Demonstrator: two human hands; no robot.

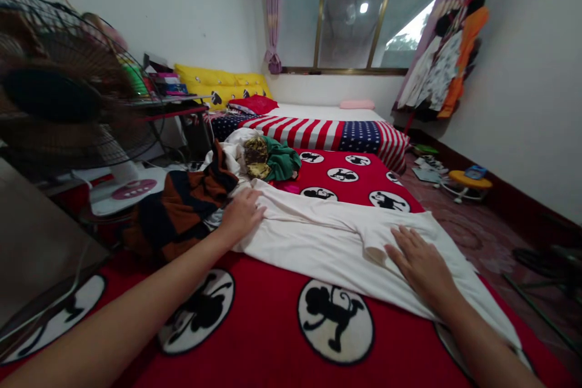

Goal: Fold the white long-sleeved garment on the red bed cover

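A white garment (313,236) is spread across a red bedcover (268,327) printed with black figures in white ovals. Whether it is a top or trousers I cannot tell; a tube-like opening shows near its right part. My left hand (242,215) rests on the garment's left end, fingers stretched forward and thumb apart. On its right part my right hand (418,260) lies flat with fingers spread, just beside the tube-like opening. Left of my left hand lies a heap of clothes: a brown and navy striped garment (182,209) and, behind it, a green one (282,159).
An electric fan (59,91) stands close on the left, by a cluttered desk (177,109). Behind is another bed with a flag-patterned cover (313,131) and yellow cushions (204,82). On the right are hanging clothes (454,60) and a low yellow-topped stool (470,180).
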